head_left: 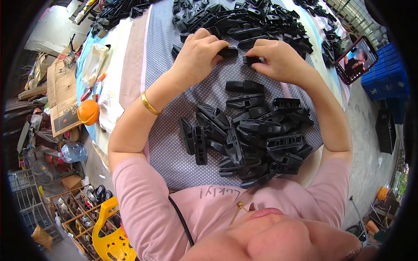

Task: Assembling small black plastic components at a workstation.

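My left hand (pixel 199 55) is closed with thumb and fingers on a black plastic part (pixel 229 52), whose end sticks out to the right. Facing it, my right hand (pixel 278 61) pinches another small black part (pixel 250 60); most of that one is hidden by the fingers. A gap separates the two parts. Beyond both hands spreads a big heap of similar long black parts (pixel 244 21). Nearer my body lies a second pile (pixel 261 128), several of its parts slotted along one side. One black piece (pixel 244 86) rests at that pile's far end.
A dotted grey cloth (pixel 167 87) covers the table. An orange (pixel 88 112) sits at the left edge by white plastic bags (pixel 93 65). A phone (pixel 357 60) stands at the right edge, with blue crates (pixel 385 74) beyond. A yellow chair (pixel 106 237) is at lower left.
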The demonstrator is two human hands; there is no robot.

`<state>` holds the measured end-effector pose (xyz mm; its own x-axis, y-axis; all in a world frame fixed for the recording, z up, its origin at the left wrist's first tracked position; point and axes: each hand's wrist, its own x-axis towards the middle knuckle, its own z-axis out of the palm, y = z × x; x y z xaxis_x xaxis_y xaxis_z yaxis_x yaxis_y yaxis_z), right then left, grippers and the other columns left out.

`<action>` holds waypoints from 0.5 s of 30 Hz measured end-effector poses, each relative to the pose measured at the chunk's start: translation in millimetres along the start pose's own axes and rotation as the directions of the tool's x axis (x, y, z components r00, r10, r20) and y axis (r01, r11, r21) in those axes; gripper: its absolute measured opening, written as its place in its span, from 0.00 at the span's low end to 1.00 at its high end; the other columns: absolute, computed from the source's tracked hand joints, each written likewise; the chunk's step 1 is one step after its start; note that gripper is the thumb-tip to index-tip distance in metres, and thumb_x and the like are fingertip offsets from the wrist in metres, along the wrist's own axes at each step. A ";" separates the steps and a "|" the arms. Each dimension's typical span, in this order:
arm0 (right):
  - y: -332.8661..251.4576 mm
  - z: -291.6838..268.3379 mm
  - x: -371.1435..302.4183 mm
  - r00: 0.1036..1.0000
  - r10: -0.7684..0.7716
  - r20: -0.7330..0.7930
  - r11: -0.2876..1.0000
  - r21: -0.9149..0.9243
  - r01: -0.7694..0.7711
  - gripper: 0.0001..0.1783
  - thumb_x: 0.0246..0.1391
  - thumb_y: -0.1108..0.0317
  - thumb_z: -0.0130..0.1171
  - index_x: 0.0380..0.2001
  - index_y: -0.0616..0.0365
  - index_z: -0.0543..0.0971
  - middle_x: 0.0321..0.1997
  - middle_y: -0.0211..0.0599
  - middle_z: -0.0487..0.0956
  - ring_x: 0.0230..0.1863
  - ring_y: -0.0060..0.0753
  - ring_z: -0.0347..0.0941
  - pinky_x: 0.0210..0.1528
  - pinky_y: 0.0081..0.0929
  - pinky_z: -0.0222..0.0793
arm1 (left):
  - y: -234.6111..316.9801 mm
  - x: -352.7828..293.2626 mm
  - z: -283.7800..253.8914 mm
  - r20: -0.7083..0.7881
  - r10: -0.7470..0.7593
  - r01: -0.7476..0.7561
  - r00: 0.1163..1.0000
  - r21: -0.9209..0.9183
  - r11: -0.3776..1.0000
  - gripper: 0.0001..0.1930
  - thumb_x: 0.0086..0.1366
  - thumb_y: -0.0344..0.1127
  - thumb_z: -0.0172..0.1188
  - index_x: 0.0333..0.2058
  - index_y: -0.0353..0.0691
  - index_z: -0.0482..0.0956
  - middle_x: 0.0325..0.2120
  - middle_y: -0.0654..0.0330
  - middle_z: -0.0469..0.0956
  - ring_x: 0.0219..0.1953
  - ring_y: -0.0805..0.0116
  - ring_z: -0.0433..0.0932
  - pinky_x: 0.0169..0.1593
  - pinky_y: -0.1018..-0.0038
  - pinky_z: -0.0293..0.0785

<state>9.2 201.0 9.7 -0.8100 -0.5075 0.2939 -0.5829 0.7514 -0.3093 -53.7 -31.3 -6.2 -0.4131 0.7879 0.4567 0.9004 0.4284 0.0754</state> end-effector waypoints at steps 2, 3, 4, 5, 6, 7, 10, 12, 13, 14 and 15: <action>1.0 1.3 0.4 0.998 0.042 0.056 0.999 -0.020 -0.041 0.15 0.43 0.66 0.59 0.37 0.59 0.80 0.37 0.40 0.78 0.39 0.42 0.75 0.43 0.33 0.72 | 6.8 1.7 -4.1 -0.033 -0.105 0.101 0.994 -0.124 0.987 0.17 0.52 0.29 0.63 0.42 0.38 0.76 0.34 0.59 0.78 0.40 0.61 0.73 0.47 0.67 0.70; 3.2 4.3 -0.2 1.000 0.006 -0.020 1.000 -0.017 -0.007 0.15 0.42 0.68 0.61 0.36 0.60 0.79 0.34 0.40 0.77 0.35 0.40 0.75 0.39 0.31 0.71 | 13.3 4.2 -7.1 -0.052 -0.211 0.192 0.976 -0.251 0.949 0.17 0.52 0.28 0.63 0.43 0.37 0.75 0.32 0.59 0.78 0.39 0.63 0.74 0.45 0.68 0.72; 5.4 5.8 -0.5 0.995 -0.029 -0.095 0.999 -0.016 0.028 0.14 0.41 0.70 0.62 0.35 0.62 0.78 0.31 0.40 0.76 0.31 0.39 0.75 0.35 0.29 0.71 | 22.4 7.8 -10.4 -0.028 -0.425 0.310 0.905 -0.640 0.703 0.18 0.54 0.28 0.61 0.45 0.35 0.73 0.31 0.56 0.78 0.35 0.68 0.77 0.40 0.72 0.75; 5.3 5.0 0.8 0.995 -0.030 -0.095 0.999 -0.013 0.029 0.14 0.41 0.70 0.62 0.35 0.62 0.78 0.31 0.40 0.76 0.31 0.39 0.75 0.35 0.29 0.71 | 19.2 8.2 -9.3 -0.045 -0.447 0.278 0.893 -0.726 0.628 0.17 0.57 0.28 0.59 0.46 0.34 0.72 0.31 0.55 0.77 0.32 0.72 0.79 0.35 0.77 0.78; 5.1 2.8 2.4 0.994 0.006 -0.108 0.999 0.046 -0.001 0.14 0.42 0.70 0.62 0.35 0.62 0.78 0.30 0.39 0.76 0.30 0.36 0.74 0.34 0.28 0.71 | 20.5 6.8 -8.9 -0.028 -0.470 0.259 0.882 -0.805 0.534 0.17 0.58 0.29 0.60 0.47 0.34 0.72 0.31 0.55 0.77 0.32 0.72 0.79 0.35 0.78 0.78; 6.0 2.0 3.8 0.992 0.044 -0.118 0.994 0.105 -0.031 0.14 0.42 0.70 0.62 0.35 0.63 0.78 0.30 0.39 0.76 0.29 0.34 0.74 0.34 0.26 0.70 | 22.9 6.2 -9.7 -0.008 -0.490 0.235 0.872 -0.871 0.432 0.18 0.58 0.30 0.60 0.47 0.34 0.72 0.31 0.56 0.77 0.33 0.72 0.79 0.36 0.79 0.78; 11.8 -1.1 3.7 0.990 0.039 -0.136 0.987 0.162 -0.016 0.14 0.42 0.71 0.62 0.35 0.64 0.78 0.29 0.38 0.75 0.28 0.30 0.72 0.32 0.25 0.69 | 21.8 4.8 -5.5 0.333 -0.405 0.421 0.851 -0.895 0.149 0.17 0.60 0.31 0.60 0.48 0.35 0.72 0.32 0.58 0.74 0.35 0.72 0.78 0.39 0.80 0.80; 9.4 -3.6 3.9 0.989 0.054 -0.138 0.979 0.203 -0.025 0.14 0.42 0.71 0.63 0.35 0.64 0.78 0.29 0.38 0.75 0.29 0.30 0.72 0.32 0.25 0.69 | 25.3 6.7 -6.5 0.477 -0.426 0.618 0.769 -0.725 0.304 0.16 0.59 0.35 0.63 0.44 0.34 0.76 0.33 0.58 0.74 0.34 0.72 0.78 0.35 0.80 0.78; 6.0 -4.6 4.1 0.996 0.045 -0.077 0.971 0.239 -0.026 0.14 0.41 0.71 0.63 0.35 0.64 0.79 0.29 0.38 0.76 0.30 0.31 0.73 0.33 0.25 0.69 | 28.9 7.4 -10.1 0.508 -0.459 0.679 0.729 -0.624 0.387 0.16 0.58 0.37 0.63 0.42 0.35 0.77 0.34 0.58 0.75 0.35 0.70 0.78 0.35 0.79 0.77; 2.8 -5.5 4.2 0.999 0.035 -0.017 0.961 0.274 -0.029 0.14 0.41 0.71 0.63 0.34 0.63 0.79 0.29 0.38 0.76 0.31 0.32 0.73 0.33 0.25 0.69 | 29.4 5.1 -8.3 0.508 -0.458 0.679 0.729 -0.624 0.387 0.16 0.58 0.37 0.63 0.42 0.35 0.77 0.34 0.58 0.75 0.35 0.70 0.78 0.35 0.79 0.77; 1.6 -4.3 4.2 0.999 0.035 -0.017 0.961 0.274 -0.029 0.14 0.41 0.71 0.63 0.34 0.63 0.79 0.29 0.38 0.76 0.31 0.32 0.73 0.33 0.25 0.69 | 29.3 1.3 -4.3 0.275 -0.442 0.521 0.854 -0.470 0.713 0.17 0.57 0.39 0.64 0.42 0.35 0.77 0.34 0.57 0.75 0.35 0.66 0.78 0.36 0.76 0.76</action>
<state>5.1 201.9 14.3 -0.8286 -0.4738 0.2983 -0.5545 0.6212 -0.5537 -27.3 -19.6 0.4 -0.7883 0.6048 0.1127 0.4906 0.5074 0.7084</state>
